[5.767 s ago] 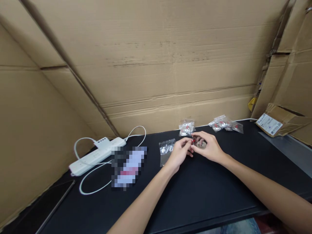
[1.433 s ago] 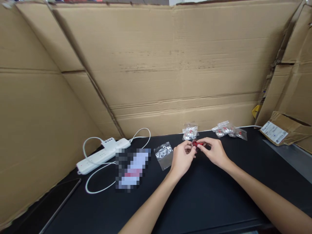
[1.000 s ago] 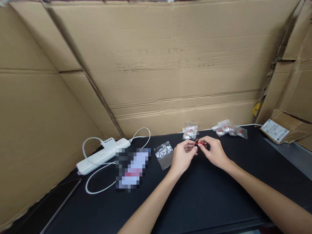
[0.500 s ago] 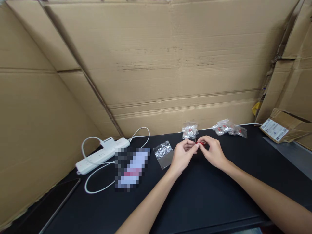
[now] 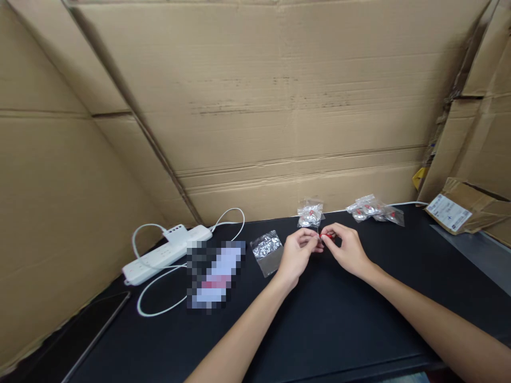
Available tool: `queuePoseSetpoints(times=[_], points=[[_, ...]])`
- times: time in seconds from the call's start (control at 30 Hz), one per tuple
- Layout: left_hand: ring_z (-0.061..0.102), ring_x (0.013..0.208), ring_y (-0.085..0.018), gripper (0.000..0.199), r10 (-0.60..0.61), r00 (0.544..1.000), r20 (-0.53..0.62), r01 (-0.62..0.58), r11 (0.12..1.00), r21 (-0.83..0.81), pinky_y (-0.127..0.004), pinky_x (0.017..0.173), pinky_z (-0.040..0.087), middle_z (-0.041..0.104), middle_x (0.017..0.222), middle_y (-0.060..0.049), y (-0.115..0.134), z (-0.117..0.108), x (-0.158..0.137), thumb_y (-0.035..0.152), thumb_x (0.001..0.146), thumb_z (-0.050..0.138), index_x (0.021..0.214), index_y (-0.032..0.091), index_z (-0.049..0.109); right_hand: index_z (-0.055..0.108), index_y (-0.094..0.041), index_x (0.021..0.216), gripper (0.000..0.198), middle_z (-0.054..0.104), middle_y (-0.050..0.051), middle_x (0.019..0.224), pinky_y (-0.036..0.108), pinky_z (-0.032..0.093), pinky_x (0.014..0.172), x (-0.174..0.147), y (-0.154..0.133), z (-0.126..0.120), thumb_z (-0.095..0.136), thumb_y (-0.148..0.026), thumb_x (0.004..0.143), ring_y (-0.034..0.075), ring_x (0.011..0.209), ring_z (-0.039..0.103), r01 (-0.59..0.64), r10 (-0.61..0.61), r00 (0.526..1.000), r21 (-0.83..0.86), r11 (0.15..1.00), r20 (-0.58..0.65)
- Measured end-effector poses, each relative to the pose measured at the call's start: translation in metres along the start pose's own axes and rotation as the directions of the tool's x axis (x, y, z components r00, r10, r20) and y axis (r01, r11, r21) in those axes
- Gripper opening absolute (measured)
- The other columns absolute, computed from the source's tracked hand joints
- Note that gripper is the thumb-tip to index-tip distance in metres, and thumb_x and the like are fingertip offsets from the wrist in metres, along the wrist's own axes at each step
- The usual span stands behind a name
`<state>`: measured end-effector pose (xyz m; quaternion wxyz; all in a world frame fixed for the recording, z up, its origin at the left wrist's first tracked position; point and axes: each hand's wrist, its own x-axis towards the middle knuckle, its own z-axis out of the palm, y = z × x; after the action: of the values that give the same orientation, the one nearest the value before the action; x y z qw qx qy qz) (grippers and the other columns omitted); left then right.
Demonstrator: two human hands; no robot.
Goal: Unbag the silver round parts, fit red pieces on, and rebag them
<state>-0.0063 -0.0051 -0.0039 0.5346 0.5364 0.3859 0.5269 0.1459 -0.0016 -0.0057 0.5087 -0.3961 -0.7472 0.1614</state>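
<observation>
Free room: bare black table (image 5: 339,319) on the near side of left hand (image 5: 299,250) and right hand (image 5: 346,249), extending rightward towards an opened cardboard box (image 5: 467,207); obstacles: flat plastic bag (image 5: 266,254) beside the left, small packets (image 5: 310,214) just behind, cardboard wall (image 5: 259,127) at rear, power strip (image 5: 167,256) and looped cable (image 5: 138,306) farther left.

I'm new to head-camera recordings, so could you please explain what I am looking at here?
There is no machine here: one camera, worn on a person's head, looks forward and down at their two bare hands. Above the black tabletop, the right hand pinches a small red piece; the left hand meets it, with its grip partly hidden. On the surface lie a clear plastic bag, more bags with red pieces, a white power strip and, at the far right, a cardboard box.
</observation>
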Motion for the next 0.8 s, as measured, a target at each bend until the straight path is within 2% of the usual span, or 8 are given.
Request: queuePoseSetpoints(times=[0.27,0.43,0.6,0.8], points=[[0.066,0.067,-0.015,0.024,0.011,1.000,-0.014,-0.010,1.000,0.028,-0.032,0.073,0.057,0.068,0.077,-0.005,-0.001,-0.002,0.001,0.031,0.071,0.074,0.083,0.014,0.064,0.065,-0.021,0.081,0.011,0.066,0.004,0.078,0.031,0.050,0.066,0.000,0.005,0.000,0.056,-0.023,0.086,0.018,0.069,0.061,-0.003,0.002,1.000,0.041,0.999,0.012],[0.066,0.068,-0.015,0.021,0.068,0.997,-0.021,-0.067,0.997,0.048,-0.031,0.072,0.057,0.069,0.077,-0.004,-0.006,-0.002,0.002,0.028,0.071,0.074,0.083,0.014,0.065,0.066,-0.021,0.082,0.009,0.067,0.004,0.079,0.031,0.050,0.067,0.000,0.009,0.001,0.057,-0.021,0.084,0.018,0.069,0.061,-0.031,0.029,0.999,0.073,0.997,0.020],[0.066,0.071,-0.015,0.017,0.132,0.991,-0.005,-0.130,0.984,0.123,-0.030,0.074,0.056,0.070,0.080,-0.005,-0.008,-0.004,0.002,0.026,0.073,0.072,0.083,0.015,0.065,0.066,-0.020,0.081,0.009,0.067,0.004,0.078,0.031,0.051,0.067,-0.001,0.012,0.003,0.057,-0.021,0.084,0.018,0.069,0.062,-0.064,0.060,0.998,0.118,0.991,0.034],[0.067,0.077,-0.017,0.014,0.159,0.987,-0.011,-0.153,0.962,0.226,-0.030,0.078,0.055,0.071,0.086,-0.006,-0.003,-0.002,-0.001,0.025,0.074,0.070,0.084,0.015,0.067,0.066,-0.018,0.082,0.008,0.067,0.004,0.077,0.029,0.050,0.066,-0.002,0.016,0.005,0.058,-0.021,0.082,0.017,0.069,0.061,-0.105,0.099,0.994,0.175,0.979,0.045]])
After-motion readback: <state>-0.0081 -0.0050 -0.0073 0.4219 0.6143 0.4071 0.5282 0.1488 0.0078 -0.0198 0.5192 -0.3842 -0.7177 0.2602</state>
